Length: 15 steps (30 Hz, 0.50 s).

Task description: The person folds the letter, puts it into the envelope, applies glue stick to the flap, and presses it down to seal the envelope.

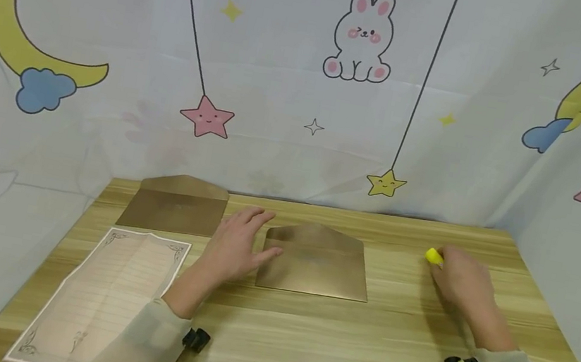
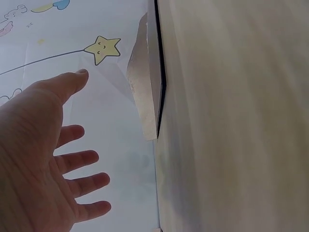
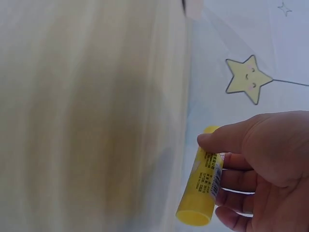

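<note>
My right hand (image 1: 461, 280) grips a yellow glue stick (image 3: 200, 188) with a printed label, thumb on one side and fingers on the other, above the right part of the table. In the head view only one end of the stick shows past the hand. My left hand (image 1: 236, 242) hovers with fingers spread at the left edge of a brown envelope (image 1: 313, 268), whose flap points away from me. The left wrist view shows that palm (image 2: 29, 154) holding nothing, apart from the envelope.
A second brown envelope (image 1: 172, 212) lies at the back left, its flap raised. In front of it is a creased sheet of lined letter paper (image 1: 104, 297) with ornate corners, partly under my left forearm. A patterned cloth (image 1: 285, 77) hangs behind the wooden table (image 1: 329, 360).
</note>
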Motion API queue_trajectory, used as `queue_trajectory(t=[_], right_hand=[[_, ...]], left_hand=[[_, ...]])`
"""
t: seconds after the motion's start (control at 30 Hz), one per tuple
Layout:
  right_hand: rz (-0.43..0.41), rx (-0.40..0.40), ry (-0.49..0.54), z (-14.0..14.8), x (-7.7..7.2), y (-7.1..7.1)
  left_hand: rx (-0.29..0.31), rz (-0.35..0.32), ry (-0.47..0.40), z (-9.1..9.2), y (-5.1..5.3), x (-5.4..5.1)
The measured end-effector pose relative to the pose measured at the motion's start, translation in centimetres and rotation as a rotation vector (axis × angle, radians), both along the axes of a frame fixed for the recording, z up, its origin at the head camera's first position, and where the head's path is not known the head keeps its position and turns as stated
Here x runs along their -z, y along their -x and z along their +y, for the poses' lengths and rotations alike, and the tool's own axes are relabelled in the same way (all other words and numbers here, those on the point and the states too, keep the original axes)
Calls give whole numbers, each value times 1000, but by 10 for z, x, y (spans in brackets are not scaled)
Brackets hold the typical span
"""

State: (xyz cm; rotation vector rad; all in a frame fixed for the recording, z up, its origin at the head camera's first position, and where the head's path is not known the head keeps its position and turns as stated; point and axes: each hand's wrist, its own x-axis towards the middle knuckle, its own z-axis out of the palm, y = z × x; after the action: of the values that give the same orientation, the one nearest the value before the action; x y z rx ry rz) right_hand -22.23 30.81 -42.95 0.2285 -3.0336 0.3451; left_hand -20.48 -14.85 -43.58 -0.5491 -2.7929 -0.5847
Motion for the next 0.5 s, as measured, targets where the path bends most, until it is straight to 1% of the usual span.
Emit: queue_trajectory(t=[0.1, 0.17, 0.33, 0.5], right_hand=[[26, -14, 48, -9, -8, -1], [18, -26, 95, -17, -16, -1], [-58, -40, 250, -38, -34, -1], [-108, -69, 432, -59, -41, -1]], left_hand=[[-1, -3, 6, 0, -1, -2], [-3, -6, 9, 0, -2, -3], [3, 5, 5, 1, -3, -5], [21, 35, 4, 7, -4, -11]])
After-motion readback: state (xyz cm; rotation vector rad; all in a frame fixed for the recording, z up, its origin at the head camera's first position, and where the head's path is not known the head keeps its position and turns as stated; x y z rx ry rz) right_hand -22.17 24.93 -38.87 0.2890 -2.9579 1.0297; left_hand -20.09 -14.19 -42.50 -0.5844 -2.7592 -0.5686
